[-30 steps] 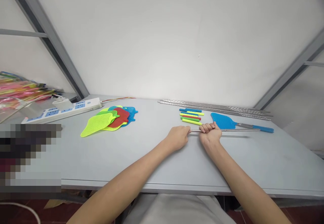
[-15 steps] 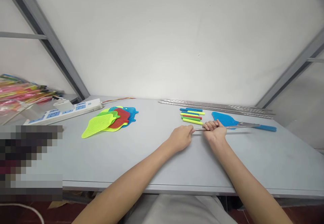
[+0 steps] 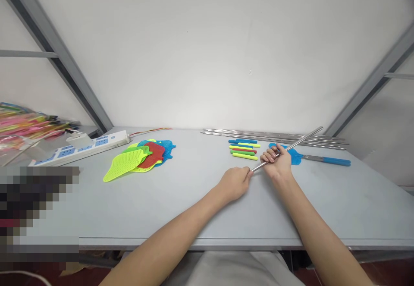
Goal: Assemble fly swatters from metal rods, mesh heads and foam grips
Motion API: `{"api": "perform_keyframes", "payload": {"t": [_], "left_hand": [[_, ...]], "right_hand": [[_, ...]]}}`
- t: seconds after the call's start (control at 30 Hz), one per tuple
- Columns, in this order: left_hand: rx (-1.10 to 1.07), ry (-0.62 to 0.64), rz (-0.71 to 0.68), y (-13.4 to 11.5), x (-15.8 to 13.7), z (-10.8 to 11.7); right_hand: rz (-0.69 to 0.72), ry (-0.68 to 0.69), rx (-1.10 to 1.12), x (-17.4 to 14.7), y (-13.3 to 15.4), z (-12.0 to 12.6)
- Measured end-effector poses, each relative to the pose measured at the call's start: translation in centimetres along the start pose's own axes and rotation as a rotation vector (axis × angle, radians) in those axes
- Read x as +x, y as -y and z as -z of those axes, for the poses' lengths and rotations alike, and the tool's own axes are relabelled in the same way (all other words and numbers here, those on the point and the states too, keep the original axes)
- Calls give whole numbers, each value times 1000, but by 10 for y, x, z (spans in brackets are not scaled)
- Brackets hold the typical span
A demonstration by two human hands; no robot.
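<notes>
A thin metal rod [image 3: 304, 139] slants up to the right through both of my hands. My left hand [image 3: 235, 184] is closed on its lower left end, and that end is hidden in the fingers. My right hand [image 3: 277, 161] is wrapped round the middle of the rod, palm turned up. Behind the right hand lies a blue fly swatter [image 3: 313, 158] with a grey neck and blue handle, partly covered by the hand. Several coloured handle sleeves [image 3: 243, 149], blue, yellow, red and green, lie in a group left of the right hand.
Several metal rods [image 3: 233, 133] lie along the wall at the back right. Overlapping swatter heads [image 3: 126, 164] in yellow, green, red and blue rest on the table's left. Beyond them are a white power strip [image 3: 110, 140] and plastic-wrapped colourful items [image 3: 29, 122].
The rod has tilted: its right end has risen from nearly level to well above the swatter. My right hand has turned with it, and both hands keep their hold.
</notes>
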State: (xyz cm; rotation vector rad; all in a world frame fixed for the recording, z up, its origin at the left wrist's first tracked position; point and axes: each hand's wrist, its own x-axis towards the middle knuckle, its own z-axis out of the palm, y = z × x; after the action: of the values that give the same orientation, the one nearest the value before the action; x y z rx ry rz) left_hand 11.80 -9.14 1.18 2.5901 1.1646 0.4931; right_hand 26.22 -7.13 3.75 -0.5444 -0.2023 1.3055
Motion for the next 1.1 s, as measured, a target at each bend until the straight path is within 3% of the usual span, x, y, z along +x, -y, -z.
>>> {"api": "perform_keyframes", "payload": {"t": [0.23,0.37,0.5,0.7,0.9,1.1], "left_hand": [[-193,-55,7,-6,-2,-9],[-429,-88,134,-10,1,-14],[-644,-94,287,-17,0,-16],[-890,-93,301,-18,-2,-21],[-1181,-24,293,-15,0,-19],[-1173,-30,292,-14,-2,-22]], "right_hand": [[1,30,-10,2,0,1],[-61,26,13,5,1,4],[-100,217,-24,2,4,0],[-164,476,-122,-3,7,-5],[-156,488,-125,-3,2,-6],[-171,495,-144,-6,-2,-8]]}}
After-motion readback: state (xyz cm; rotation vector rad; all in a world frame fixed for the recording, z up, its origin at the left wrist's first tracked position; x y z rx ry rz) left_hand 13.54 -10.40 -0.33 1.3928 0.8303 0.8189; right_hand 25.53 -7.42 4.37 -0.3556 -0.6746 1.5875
